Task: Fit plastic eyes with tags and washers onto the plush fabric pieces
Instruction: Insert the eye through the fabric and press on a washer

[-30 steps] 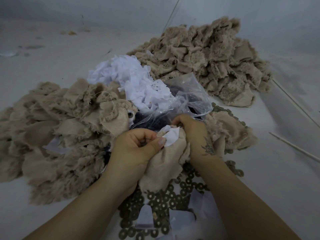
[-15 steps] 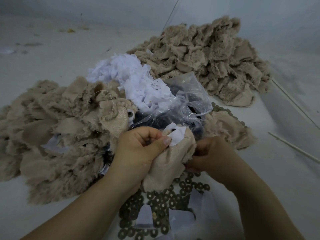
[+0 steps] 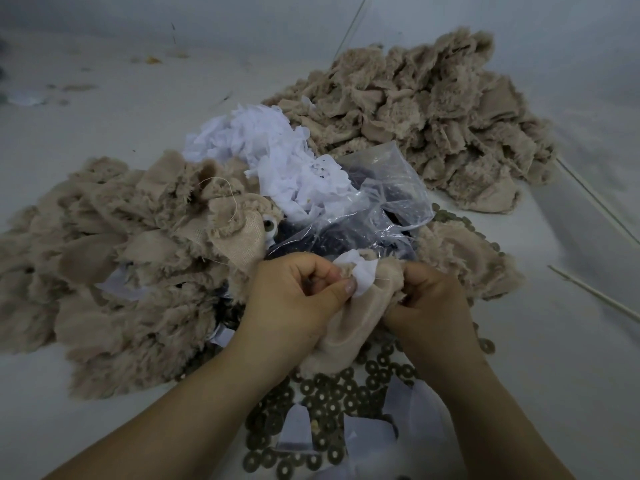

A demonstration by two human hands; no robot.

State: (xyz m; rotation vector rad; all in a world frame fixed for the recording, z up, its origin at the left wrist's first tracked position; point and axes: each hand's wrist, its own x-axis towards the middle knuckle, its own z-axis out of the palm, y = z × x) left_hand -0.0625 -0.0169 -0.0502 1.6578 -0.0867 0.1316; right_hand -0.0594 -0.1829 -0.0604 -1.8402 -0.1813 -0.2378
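Beige plush is what both hands are busy with, seen from the head camera: one fabric piece [image 3: 349, 317] is bunched between them, just above a scatter of dull ring washers [image 3: 325, 400] on the pale surface [image 3: 104, 109]. The left hand [image 3: 298, 296] has its grip closed on the piece, thumb pressing a white tag [image 3: 360, 275] against the cloth. The right hand [image 3: 426, 299] has come back from the clear bag of dark eyes [image 3: 377, 209], where it was reaching a second ago, and its curled fingers now pinch the right edge of the same piece; whether it holds an eye I cannot tell, since the fingers hide whatever is inside. I'd judge the eye has just been fetched and is about to be pushed through the cloth and tag, with a washer to follow from the pile below.

To the left sits a heap of plush [image 3: 114, 271], one piece showing a fitted eye [image 3: 269, 226], so that looks like the finished pile. Far right, well apart, lies another heap [image 3: 426, 116], probably waiting. A mound of white tags [image 3: 270, 157] rests between the two, touching the bag
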